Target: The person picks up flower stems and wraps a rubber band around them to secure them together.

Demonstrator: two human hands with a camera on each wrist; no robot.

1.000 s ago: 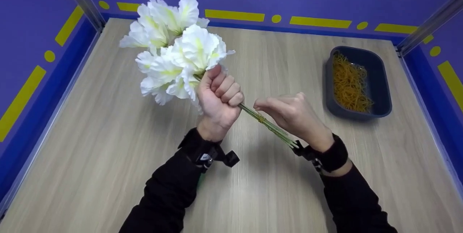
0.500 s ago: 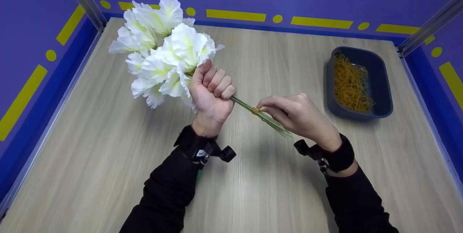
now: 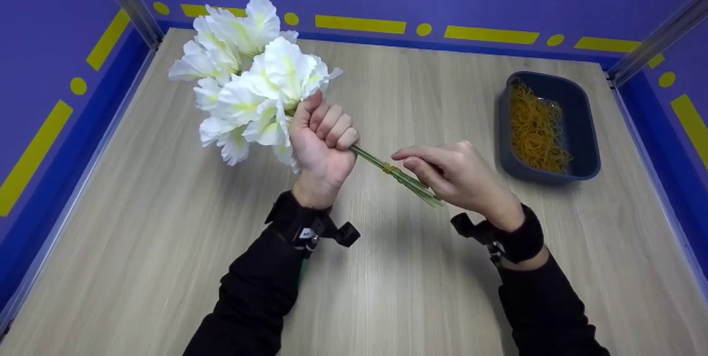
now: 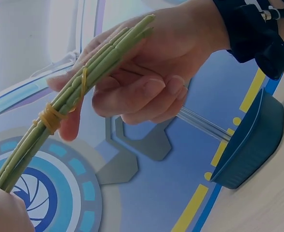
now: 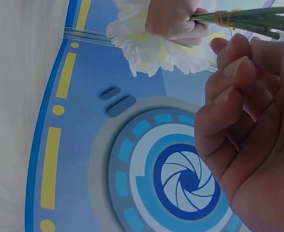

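My left hand (image 3: 325, 146) grips a bunch of white artificial flowers (image 3: 287, 71) just below the blooms. Their green stems (image 3: 412, 183) slant down to the right out of the fist. A yellow rubber band (image 4: 52, 118) is wound round the stems in the left wrist view, and a thin loop of it lies farther toward the stem ends. Beside the band is my right hand (image 3: 456, 173), its index finger extended and thumb apart from it. Its other fingers are loosely curled in the right wrist view, with nothing seen in them.
A dark blue-grey tub (image 3: 583, 140) with a heap of yellow rubber bands (image 3: 534, 132) stands on the wooden table (image 3: 387, 300) at the right. Blue panels with yellow marks (image 3: 359, 23) bound the table at the back and sides.
The flowers and my left hand have shifted slightly left. My right hand's fingertips came to the rubber band on the stems, and now thumb and index finger are apart beside it.
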